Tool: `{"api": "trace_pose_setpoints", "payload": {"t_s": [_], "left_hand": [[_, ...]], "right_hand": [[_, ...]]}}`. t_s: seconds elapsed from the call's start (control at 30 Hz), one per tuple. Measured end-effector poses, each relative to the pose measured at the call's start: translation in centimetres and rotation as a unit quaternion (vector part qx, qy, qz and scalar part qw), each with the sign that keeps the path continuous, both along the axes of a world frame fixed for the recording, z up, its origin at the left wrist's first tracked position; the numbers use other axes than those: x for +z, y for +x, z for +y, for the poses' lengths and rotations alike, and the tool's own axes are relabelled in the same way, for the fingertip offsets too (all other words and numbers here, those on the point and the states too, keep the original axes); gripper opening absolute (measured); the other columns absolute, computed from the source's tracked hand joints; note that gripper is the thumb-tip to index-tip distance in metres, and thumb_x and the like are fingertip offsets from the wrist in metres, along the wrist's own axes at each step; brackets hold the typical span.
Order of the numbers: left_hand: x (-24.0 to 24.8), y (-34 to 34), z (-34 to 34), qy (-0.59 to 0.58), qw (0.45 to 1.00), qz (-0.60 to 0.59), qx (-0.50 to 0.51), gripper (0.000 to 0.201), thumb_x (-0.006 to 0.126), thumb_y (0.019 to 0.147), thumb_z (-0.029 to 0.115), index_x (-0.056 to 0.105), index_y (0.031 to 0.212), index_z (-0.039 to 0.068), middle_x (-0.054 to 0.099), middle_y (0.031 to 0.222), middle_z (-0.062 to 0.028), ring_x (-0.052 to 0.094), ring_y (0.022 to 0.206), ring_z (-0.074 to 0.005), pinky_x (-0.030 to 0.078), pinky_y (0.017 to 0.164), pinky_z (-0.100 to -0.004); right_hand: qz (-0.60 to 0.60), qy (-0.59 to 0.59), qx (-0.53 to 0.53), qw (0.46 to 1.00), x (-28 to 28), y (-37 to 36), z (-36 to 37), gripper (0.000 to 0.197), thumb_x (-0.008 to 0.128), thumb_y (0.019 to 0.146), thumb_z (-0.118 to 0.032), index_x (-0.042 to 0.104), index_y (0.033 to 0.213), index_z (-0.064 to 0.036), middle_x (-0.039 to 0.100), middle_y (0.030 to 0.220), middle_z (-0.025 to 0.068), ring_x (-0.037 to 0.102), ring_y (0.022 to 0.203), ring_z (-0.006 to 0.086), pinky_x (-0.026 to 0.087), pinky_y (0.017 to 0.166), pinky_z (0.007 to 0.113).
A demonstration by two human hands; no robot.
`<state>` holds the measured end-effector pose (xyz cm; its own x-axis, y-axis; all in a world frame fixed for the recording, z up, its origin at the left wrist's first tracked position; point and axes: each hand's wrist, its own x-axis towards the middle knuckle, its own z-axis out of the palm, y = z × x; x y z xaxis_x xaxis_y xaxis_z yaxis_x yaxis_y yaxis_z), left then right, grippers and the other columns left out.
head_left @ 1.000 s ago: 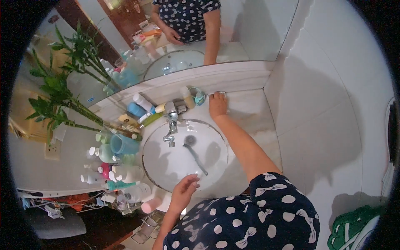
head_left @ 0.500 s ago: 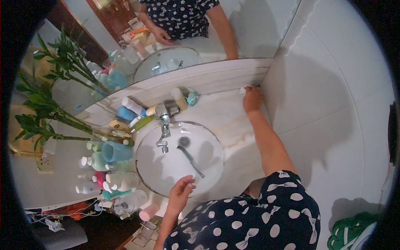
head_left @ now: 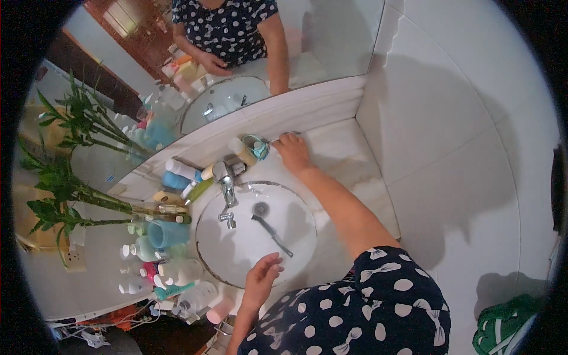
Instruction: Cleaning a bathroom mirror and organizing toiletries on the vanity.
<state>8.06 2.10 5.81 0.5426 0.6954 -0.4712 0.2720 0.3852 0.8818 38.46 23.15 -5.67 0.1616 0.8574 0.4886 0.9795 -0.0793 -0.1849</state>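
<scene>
My right hand (head_left: pixel 293 152) presses down on the back of the marble counter (head_left: pixel 349 151), against the low backsplash. A small white wad, cloth or paper, is under its fingers and mostly hidden now. Just left of that hand stand a teal ring-shaped item (head_left: pixel 258 148) and a pale yellow bottle (head_left: pixel 241 151). My left hand (head_left: pixel 261 278) hovers over the near rim of the white oval sink (head_left: pixel 222 260), fingers loosely bent and apart, holding nothing. In the basin, below the drain, lies a dark-handled brush-like tool (head_left: pixel 273 236); its kind is unclear.
A chrome faucet (head_left: pixel 226 183) rises behind the basin. Several bottles (head_left: pixel 180 272) and a blue cup (head_left: pixel 168 235) crowd the left side, with leafy green stalks (head_left: pixel 94 198) in a vase. The mirror (head_left: pixel 331 41) spans the back; a tiled wall (head_left: pixel 444 148) closes the right.
My right hand has swept left along the backsplash, from the right corner to beside the teal item. My left hand stays over the sink's near rim. The view has shifted slightly.
</scene>
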Motion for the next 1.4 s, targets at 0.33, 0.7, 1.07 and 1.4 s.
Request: {"api": "trace_pose_setpoints", "payload": {"t_s": [0.33, 0.7, 1.07, 1.4], "left_hand": [[-0.2, 0.2, -0.1, -0.031, 0.999, -0.006, 0.019, 0.033, 0.053, 0.095, 0.011, 0.052, 0.128, 0.003, 0.061, 0.116, -0.0089, 0.060, 0.096, -0.0154, 0.046, 0.081, -0.0265], [-0.4, -0.8, 0.0, -0.020, 1.000, -0.001, 0.010, 0.036, 0.054, 0.097, 0.019, 0.051, 0.129, 0.005, 0.060, 0.120, -0.0114, 0.061, 0.101, -0.0208, 0.049, 0.085, -0.0327], [-0.9, 1.8, 1.1, -0.029, 0.998, -0.002, -0.047, 0.035, 0.055, 0.096, 0.018, 0.051, 0.129, 0.005, 0.060, 0.119, -0.0109, 0.061, 0.101, -0.0204, 0.049, 0.084, -0.0319], [-1.2, 0.4, 0.9, -0.056, 0.998, 0.009, 0.001, 0.034, 0.055, 0.095, 0.012, 0.051, 0.129, 0.004, 0.061, 0.117, -0.0084, 0.060, 0.098, -0.0157, 0.046, 0.084, -0.0276]], "right_hand": [[-0.012, -0.021, -0.183, 0.983, 0.3, 16.9, -6.8, 0.026, 0.052, 0.084, -0.007, 0.063, 0.108, -0.0086, 0.058, 0.109, 0.0103, 0.054, 0.103, 0.0297, 0.043, 0.091, 0.044], [0.021, -0.196, -0.361, 0.912, 2.5, 14.6, -3.8, 0.026, 0.051, 0.090, -0.013, 0.060, 0.106, 0.0048, 0.054, 0.113, 0.0199, 0.057, 0.103, 0.0330, 0.052, 0.083, 0.042], [0.005, -0.110, -0.172, 0.979, 2.6, 8.7, -4.9, 0.023, 0.053, 0.085, -0.011, 0.059, 0.105, -0.0010, 0.054, 0.109, 0.0144, 0.057, 0.099, 0.0306, 0.053, 0.078, 0.043], [0.017, -0.214, -0.352, 0.911, 2.5, 14.6, -3.8, 0.022, 0.054, 0.088, -0.014, 0.060, 0.105, -0.0011, 0.054, 0.110, 0.0157, 0.060, 0.101, 0.0311, 0.054, 0.082, 0.039]]}}
